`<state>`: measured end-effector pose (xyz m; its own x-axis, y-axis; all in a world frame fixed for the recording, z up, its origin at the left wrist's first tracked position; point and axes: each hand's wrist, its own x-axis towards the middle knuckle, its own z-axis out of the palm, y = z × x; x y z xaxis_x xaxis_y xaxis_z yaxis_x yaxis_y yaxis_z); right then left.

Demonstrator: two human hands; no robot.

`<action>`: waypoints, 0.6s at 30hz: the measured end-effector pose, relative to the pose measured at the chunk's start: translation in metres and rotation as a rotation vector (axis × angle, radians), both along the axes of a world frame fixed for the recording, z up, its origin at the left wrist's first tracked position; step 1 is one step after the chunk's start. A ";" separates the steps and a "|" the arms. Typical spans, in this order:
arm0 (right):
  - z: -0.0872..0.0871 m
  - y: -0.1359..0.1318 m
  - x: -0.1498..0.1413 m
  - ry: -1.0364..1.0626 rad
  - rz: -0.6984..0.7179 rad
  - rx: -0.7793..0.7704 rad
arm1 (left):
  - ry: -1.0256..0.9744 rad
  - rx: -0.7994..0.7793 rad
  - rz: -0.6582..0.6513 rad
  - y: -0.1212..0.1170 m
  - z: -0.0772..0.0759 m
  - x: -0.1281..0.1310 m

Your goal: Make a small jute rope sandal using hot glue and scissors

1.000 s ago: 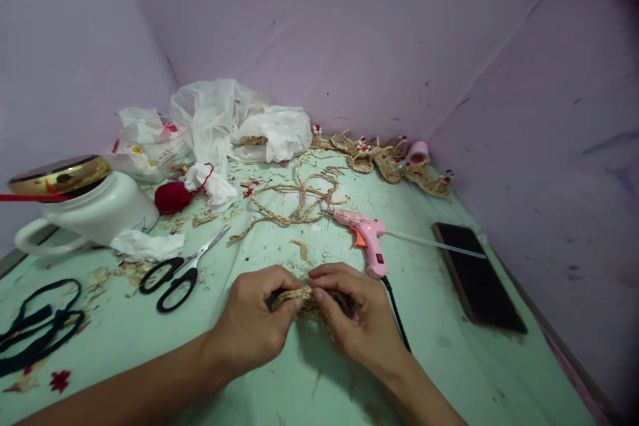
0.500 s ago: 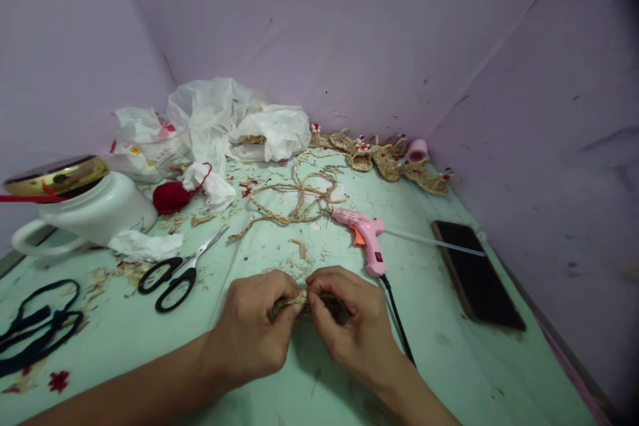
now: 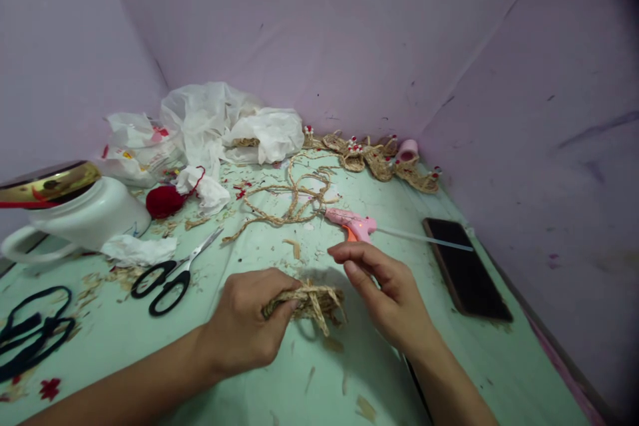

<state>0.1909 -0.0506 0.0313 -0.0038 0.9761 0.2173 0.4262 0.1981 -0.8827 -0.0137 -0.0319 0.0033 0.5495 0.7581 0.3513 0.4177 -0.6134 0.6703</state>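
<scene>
The left hand [image 3: 254,319] is clamped on a woven straw piece [image 3: 319,303], thumb on the near side, above the table [image 3: 369,359] toward its near edge. The right hand [image 3: 392,296] is apart from it and holds nothing, its thumb and fingers parted, partly covering the pink glue gun [image 3: 344,216]. A phone [image 3: 466,269] lies near the table's right edge, scissors [image 3: 177,273] left of the straw piece, and small straw shoes [image 3: 379,165] near the far right corner.
</scene>
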 end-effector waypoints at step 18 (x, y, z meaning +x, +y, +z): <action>-0.023 0.001 -0.019 0.051 -0.021 -0.012 | -0.504 -0.973 0.443 0.014 0.004 0.016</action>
<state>0.1717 -0.0493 0.0087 0.0270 0.9784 0.2048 0.3847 0.1789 -0.9055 0.0019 -0.0176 0.0071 0.1363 0.9159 -0.3775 0.0204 0.3783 0.9254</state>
